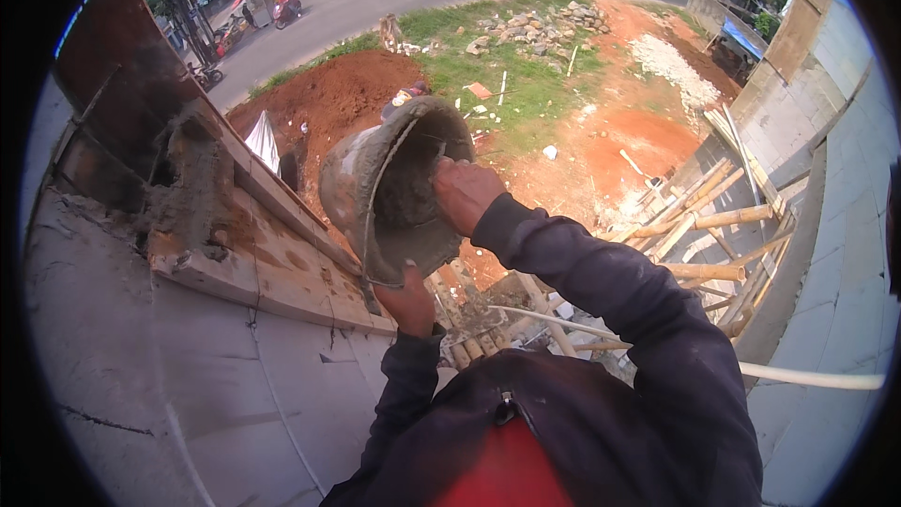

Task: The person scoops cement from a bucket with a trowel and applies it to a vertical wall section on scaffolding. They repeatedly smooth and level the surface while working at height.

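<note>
Bucket [394, 190], cement-caked and tipped toward the mortar-topped wall [202, 197], is gripped underneath by the left hand [410, 300] while the right hand [465, 192] clutches its rim, little mortar remaining inside.

Both hands [465, 192] on tilted mortar-caked bucket [375, 183] over wooden formwork [272, 225]

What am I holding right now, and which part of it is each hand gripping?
A mortar-caked bucket, tipped on its side. The left hand grips its lower rim; the right hand grips the upper rim, fingers reaching inside the mouth.
</note>
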Action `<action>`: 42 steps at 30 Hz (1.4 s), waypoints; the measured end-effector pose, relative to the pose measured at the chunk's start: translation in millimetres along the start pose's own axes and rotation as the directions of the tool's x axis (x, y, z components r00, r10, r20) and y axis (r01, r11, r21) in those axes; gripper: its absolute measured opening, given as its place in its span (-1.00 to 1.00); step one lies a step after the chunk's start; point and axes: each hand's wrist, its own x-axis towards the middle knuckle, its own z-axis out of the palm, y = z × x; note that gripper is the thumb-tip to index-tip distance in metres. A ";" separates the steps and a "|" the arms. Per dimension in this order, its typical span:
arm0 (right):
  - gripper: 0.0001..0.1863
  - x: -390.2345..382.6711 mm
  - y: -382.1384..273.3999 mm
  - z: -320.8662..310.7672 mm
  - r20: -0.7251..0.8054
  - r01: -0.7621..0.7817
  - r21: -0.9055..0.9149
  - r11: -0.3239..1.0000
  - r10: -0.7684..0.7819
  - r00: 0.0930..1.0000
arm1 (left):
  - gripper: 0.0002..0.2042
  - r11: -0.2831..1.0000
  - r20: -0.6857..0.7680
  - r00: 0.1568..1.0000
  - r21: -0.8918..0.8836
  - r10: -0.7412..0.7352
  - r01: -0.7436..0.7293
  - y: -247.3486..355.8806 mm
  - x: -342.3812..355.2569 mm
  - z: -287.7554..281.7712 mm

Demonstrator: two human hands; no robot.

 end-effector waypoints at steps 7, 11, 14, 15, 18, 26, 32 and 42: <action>-0.68 4.8 50.4 47.4 0.661 -0.100 0.339 0.935 -0.161 0.733 | -0.49 0.995 0.194 0.976 -0.026 -0.094 0.101 -10.6 2.6 -35.4; -0.57 -39.0 35.1 92.8 0.870 -0.826 0.492 0.274 -0.118 0.479 | -0.47 0.977 0.242 0.946 0.048 -0.213 0.208 -33.8 -2.4 -55.8; -0.55 -48.3 25.6 115.0 0.896 -0.916 0.400 0.025 -0.223 0.385 | -0.47 0.923 0.253 0.888 0.078 -0.383 0.376 -41.2 -12.6 -69.1; -0.55 -48.6 22.1 119.0 0.882 -0.914 0.406 0.021 -0.272 0.386 | -0.47 0.928 0.261 0.892 0.059 -0.370 0.367 -42.0 -15.5 -71.6; -0.56 -34.0 15.3 115.6 0.860 -0.887 0.457 0.063 -0.284 0.423 | -0.46 0.917 0.194 0.910 -0.092 -0.367 0.389 -43.5 -12.4 -73.5; -0.65 56.0 -10.3 21.2 0.748 -0.649 0.664 0.371 -0.352 0.563 | -0.56 0.580 0.055 0.771 -0.626 -0.634 0.521 -34.4 43.9 -90.3; -0.68 187.6 -68.6 -79.4 0.624 -0.471 0.777 0.417 -0.415 0.662 | -0.59 0.462 0.092 0.754 -0.740 -0.650 0.488 -4.2 73.7 -95.7; -0.74 329.3 -252.9 -126.4 0.037 0.734 0.278 0.620 -0.770 0.636 | -0.50 0.433 0.148 0.694 -0.685 -0.704 0.585 -5.1 64.6 -100.2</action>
